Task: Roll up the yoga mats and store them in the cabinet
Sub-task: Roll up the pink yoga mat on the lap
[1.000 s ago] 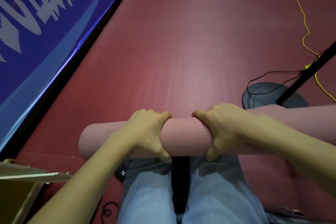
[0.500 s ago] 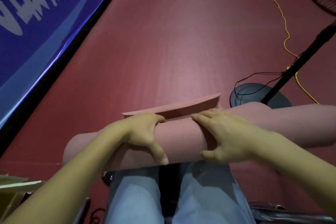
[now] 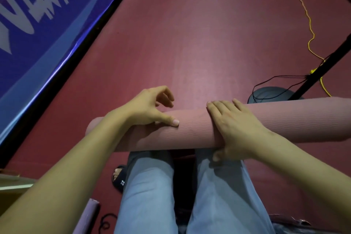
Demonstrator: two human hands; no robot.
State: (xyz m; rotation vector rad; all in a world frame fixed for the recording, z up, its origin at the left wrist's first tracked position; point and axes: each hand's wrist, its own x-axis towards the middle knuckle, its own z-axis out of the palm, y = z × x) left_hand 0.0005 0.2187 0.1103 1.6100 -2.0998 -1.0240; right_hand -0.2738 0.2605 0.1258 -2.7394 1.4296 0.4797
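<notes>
**Inspector:** Start with the largest item.

**Assistant:** The floor [image 3: 190, 34], dark red, fills most of the view. Along its left side runs a blue banner [image 3: 38, 24] with white lettering, too blurred to read, edged by a black strip.

**Inspector:** The mat?

**Assistant:** The pink yoga mat [image 3: 193, 129] is fully rolled into a tube. It lies crosswise just beyond the person's knees, its right end running out of view. Whether it rests on the floor or on the knees cannot be told.

**Inspector:** The person?

**Assistant:** Two legs in light blue jeans [image 3: 148, 195] point forward beneath the roll. A black sandal [image 3: 119, 178] with toes showing sits just left of the left leg.

**Inspector:** The hands.

**Assistant:** The right hand [image 3: 233, 129] lies over the roll right of its middle, fingers curved down across the top and far side, thumb tucked under the near side, so it grips the mat. The left hand [image 3: 150, 108] sits on the left part; its thumb lies flat on the surface, and the fingers are loosely curled above the far edge, holding nothing.

**Inspector:** Remaining items?

**Assistant:** At right, a dark round stand base [image 3: 273, 95] sits just behind the roll, with a black pole [image 3: 322, 70] rising obliquely. A black cable [image 3: 281, 78] loops over the base. A yellow cord [image 3: 307, 24] trails across the floor. At lower left, the end of a purple roll [image 3: 89, 213].
</notes>
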